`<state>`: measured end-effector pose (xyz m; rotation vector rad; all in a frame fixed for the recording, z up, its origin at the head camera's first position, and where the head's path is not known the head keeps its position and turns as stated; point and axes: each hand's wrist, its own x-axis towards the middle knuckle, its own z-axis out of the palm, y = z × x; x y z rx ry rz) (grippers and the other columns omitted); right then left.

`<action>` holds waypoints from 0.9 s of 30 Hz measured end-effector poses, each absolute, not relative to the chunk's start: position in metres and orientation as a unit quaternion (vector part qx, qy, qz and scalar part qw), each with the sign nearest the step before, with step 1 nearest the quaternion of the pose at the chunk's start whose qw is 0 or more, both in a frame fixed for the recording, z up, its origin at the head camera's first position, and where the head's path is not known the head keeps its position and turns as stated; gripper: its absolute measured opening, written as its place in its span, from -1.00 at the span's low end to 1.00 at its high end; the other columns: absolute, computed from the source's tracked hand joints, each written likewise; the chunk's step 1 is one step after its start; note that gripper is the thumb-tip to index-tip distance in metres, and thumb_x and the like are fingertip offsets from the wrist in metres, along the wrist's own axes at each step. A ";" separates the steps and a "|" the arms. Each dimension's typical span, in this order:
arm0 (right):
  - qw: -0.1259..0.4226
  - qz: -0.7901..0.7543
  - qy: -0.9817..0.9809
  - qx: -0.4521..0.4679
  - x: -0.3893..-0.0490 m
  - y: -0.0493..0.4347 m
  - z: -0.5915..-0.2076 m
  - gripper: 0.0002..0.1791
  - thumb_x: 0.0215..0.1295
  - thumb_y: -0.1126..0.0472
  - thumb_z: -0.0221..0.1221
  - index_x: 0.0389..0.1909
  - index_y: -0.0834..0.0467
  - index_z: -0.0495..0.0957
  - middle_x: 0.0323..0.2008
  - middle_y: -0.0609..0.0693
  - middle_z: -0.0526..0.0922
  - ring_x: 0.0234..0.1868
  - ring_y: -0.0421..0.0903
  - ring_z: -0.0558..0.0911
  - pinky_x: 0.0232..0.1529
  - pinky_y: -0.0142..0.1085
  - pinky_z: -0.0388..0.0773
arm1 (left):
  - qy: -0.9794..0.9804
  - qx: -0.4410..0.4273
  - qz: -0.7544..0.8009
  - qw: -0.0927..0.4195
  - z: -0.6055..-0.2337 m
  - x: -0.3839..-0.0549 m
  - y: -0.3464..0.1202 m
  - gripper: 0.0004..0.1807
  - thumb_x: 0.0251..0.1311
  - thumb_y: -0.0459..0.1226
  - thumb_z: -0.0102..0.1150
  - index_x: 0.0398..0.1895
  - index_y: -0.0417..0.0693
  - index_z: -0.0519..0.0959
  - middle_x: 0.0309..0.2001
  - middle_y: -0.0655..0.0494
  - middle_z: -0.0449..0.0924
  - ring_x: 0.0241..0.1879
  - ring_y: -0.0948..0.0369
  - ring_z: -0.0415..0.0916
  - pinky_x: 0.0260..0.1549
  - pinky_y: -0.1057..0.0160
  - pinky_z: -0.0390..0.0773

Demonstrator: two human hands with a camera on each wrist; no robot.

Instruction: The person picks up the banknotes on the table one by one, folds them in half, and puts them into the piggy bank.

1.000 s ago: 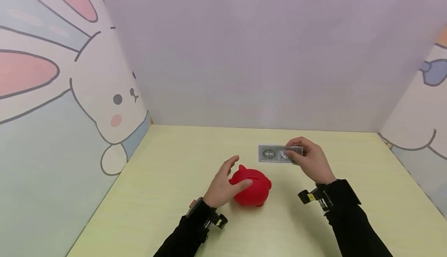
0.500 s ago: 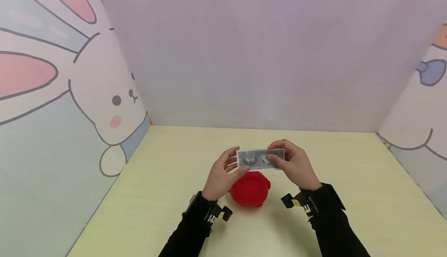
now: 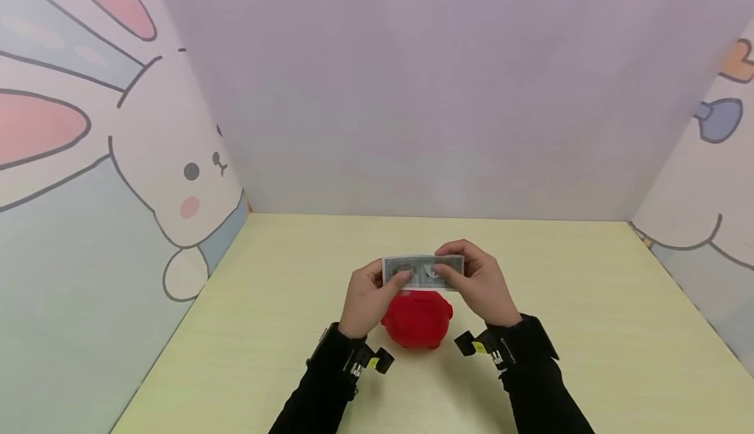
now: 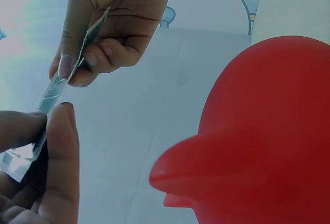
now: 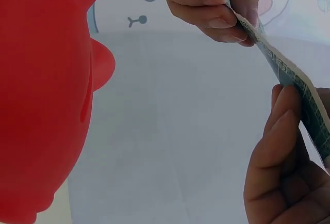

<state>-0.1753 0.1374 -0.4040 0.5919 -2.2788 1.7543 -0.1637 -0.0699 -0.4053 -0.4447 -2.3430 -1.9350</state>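
A grey-green banknote (image 3: 419,278) is stretched lengthwise between both hands, above and behind the piggy bank in the head view. My left hand (image 3: 366,298) pinches its left end between thumb and fingers. On the right part, my right hand (image 3: 485,288) pinches it the same way. Below the note, the red piggy bank (image 3: 417,323) stands on the table, its top partly hidden by the note. In the right wrist view the banknote (image 5: 291,69) appears edge-on and slightly bent; the piggy bank (image 5: 41,90) fills the left side, apart from both hands.
The pale yellow table (image 3: 283,303) runs back to a plain lilac-grey wall (image 3: 412,93). Side panels with cartoon prints, a rabbit panel (image 3: 171,179) at left and another panel (image 3: 695,192) at right, bound it.
My right hand has brought the banknote leftward, over behind the piggy bank. My left hand has left the piggy bank's side and taken hold of the note's left end.
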 end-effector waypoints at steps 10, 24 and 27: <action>0.074 0.592 -0.784 0.171 -0.172 0.137 -0.407 -0.53 0.26 0.27 0.29 0.19 0.14 0.45 -0.21 0.17 0.65 -0.44 -0.16 0.61 -0.31 -0.42 0.65 | -0.765 -0.135 -0.628 0.042 -0.404 -0.164 -0.074 -0.72 0.27 -0.27 0.25 0.00 -0.20 0.62 -0.18 -0.16 0.71 -0.40 0.24 0.59 -0.34 0.36 0.64; 0.044 0.603 -0.781 0.158 -0.171 0.131 -0.411 -0.72 0.30 0.24 0.26 -0.01 0.25 0.59 -0.20 0.19 0.71 -0.34 0.14 0.68 -0.26 -0.36 0.69 | -0.759 -0.149 -0.630 0.076 -0.402 -0.165 -0.081 -0.75 0.27 -0.33 0.23 -0.04 -0.28 0.63 -0.30 -0.23 0.70 -0.40 -0.13 0.62 -0.50 0.47 0.41; 0.061 0.607 -0.777 0.158 -0.170 0.130 -0.411 -0.76 0.28 0.25 0.27 -0.08 0.27 0.62 -0.26 0.19 0.72 -0.37 0.12 0.68 -0.29 -0.34 0.69 | -0.757 -0.147 -0.631 0.078 -0.402 -0.164 -0.081 -0.75 0.27 -0.33 0.23 -0.03 -0.28 0.62 -0.26 -0.23 0.71 -0.40 -0.09 0.63 -0.48 0.47 0.44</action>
